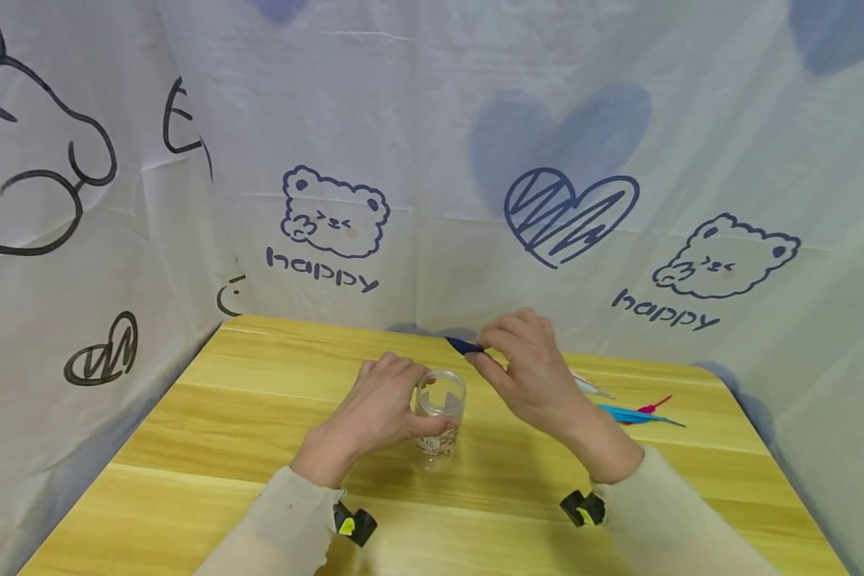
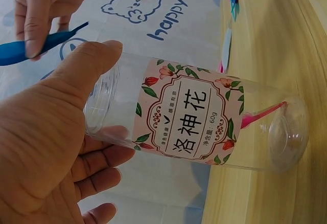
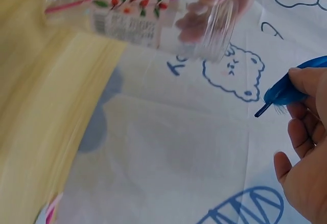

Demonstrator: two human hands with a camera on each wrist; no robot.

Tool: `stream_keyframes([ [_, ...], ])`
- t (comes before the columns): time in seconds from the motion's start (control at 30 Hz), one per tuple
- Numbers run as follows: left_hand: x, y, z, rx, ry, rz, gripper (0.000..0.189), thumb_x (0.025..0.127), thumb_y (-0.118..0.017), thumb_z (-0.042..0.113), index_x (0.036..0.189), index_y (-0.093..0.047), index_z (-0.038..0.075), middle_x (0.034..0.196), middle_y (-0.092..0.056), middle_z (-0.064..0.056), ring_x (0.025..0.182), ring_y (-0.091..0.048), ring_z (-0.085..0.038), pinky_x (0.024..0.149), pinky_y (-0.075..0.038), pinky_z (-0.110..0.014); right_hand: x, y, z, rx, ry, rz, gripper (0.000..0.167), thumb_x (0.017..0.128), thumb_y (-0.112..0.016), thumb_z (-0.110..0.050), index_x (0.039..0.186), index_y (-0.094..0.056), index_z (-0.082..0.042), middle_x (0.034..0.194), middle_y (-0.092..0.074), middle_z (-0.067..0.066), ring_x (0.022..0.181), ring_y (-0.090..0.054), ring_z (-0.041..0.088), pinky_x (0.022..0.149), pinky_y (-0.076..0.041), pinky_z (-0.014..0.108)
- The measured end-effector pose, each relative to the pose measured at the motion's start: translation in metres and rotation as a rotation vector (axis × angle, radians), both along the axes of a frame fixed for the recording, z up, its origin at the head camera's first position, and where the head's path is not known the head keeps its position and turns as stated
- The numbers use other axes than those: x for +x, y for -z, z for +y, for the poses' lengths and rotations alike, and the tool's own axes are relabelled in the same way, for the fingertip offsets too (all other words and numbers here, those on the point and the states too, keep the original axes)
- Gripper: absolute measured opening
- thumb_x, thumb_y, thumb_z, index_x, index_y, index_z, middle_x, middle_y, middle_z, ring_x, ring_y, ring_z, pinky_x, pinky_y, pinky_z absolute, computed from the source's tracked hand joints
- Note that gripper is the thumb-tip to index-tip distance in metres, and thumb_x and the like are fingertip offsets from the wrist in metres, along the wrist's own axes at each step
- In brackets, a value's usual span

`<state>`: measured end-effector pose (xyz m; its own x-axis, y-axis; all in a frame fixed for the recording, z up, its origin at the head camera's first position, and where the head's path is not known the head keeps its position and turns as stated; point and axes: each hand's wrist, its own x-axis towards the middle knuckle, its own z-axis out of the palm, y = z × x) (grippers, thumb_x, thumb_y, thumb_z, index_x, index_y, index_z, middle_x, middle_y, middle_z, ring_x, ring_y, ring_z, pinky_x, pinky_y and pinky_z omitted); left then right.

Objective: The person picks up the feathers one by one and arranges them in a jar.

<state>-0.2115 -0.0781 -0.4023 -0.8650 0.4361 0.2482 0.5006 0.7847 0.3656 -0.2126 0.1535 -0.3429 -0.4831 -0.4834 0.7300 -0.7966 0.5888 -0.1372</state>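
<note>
A clear plastic jar [image 1: 441, 446] with a pink floral label [image 2: 189, 114] stands upright on the wooden table, its mouth uncovered. My left hand [image 1: 378, 412] grips it just below the rim, thumb on the near side. Through the jar's wall a pink feather [image 2: 263, 115] shows, its thin quill reaching down to the bottom. Beyond the jar and to its right, my right hand [image 1: 533, 372] pinches a dark blue feather [image 1: 463, 346] between thumb and fingers, above the table. In the right wrist view the feather's bare quill tip [image 3: 263, 110] sticks out toward the jar side.
To the right, past my right forearm, a bright blue feather [image 1: 637, 415] and a pink feather [image 1: 654, 406] lie on the table [image 1: 259, 400], with a white feather [image 1: 589, 387] behind them. A printed white cloth [image 1: 432, 240] hangs along the table's back and left sides.
</note>
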Motion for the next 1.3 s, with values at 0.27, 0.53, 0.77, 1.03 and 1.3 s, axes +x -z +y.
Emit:
stream_keyframes([
  [0.27,-0.001,0.001,0.000,0.007,0.003,-0.011,0.066,0.084,-0.080,0.065,0.124,-0.072,0.013,0.122,-0.073,0.000,0.118,-0.057,-0.023,0.103,-0.040,-0.046,0.001,-0.004,-0.016,-0.127,-0.083,-0.226,0.008,0.088,-0.084,-0.006,0.095,-0.081,-0.007,0.098,-0.074,0.002,0.098,-0.056,0.021,0.089,-0.041,0.039],
  [0.53,-0.002,0.001,0.000,0.003,0.001,-0.014,0.065,0.084,-0.079,0.066,0.125,-0.073,0.015,0.121,-0.073,0.000,0.119,-0.057,-0.023,0.101,-0.040,-0.045,0.005,-0.001,-0.028,-0.285,-0.121,-0.428,0.010,0.092,-0.080,-0.004,0.100,-0.084,-0.008,0.107,-0.073,0.003,0.108,-0.056,0.022,0.091,-0.048,0.036],
  [0.77,-0.002,0.002,-0.001,0.001,0.006,-0.008,0.063,0.085,-0.078,0.066,0.122,-0.073,0.016,0.116,-0.073,0.002,0.117,-0.058,-0.023,0.099,-0.040,-0.046,0.005,0.012,-0.033,-0.278,-0.106,-0.491,0.011,0.090,-0.081,-0.006,0.100,-0.085,-0.008,0.104,-0.073,0.003,0.106,-0.055,0.020,0.088,-0.048,0.033],
  [1.03,-0.002,0.002,0.000,0.005,0.009,-0.009,0.064,0.085,-0.079,0.064,0.126,-0.073,0.016,0.121,-0.073,0.000,0.120,-0.058,-0.025,0.101,-0.040,-0.047,-0.002,0.028,-0.026,-0.200,-0.047,-0.400,0.005,0.089,-0.083,-0.007,0.094,-0.083,-0.007,0.101,-0.073,0.003,0.103,-0.057,0.022,0.087,-0.048,0.037],
  [1.3,-0.002,0.000,0.000,0.004,0.003,-0.026,0.065,0.086,-0.079,0.064,0.128,-0.072,0.015,0.124,-0.073,0.000,0.124,-0.057,-0.025,0.105,-0.040,-0.048,-0.006,0.039,-0.019,-0.119,-0.007,-0.312,0.006,0.088,-0.085,-0.012,0.090,-0.081,-0.008,0.097,-0.073,0.002,0.097,-0.053,0.023,0.086,-0.040,0.041],
])
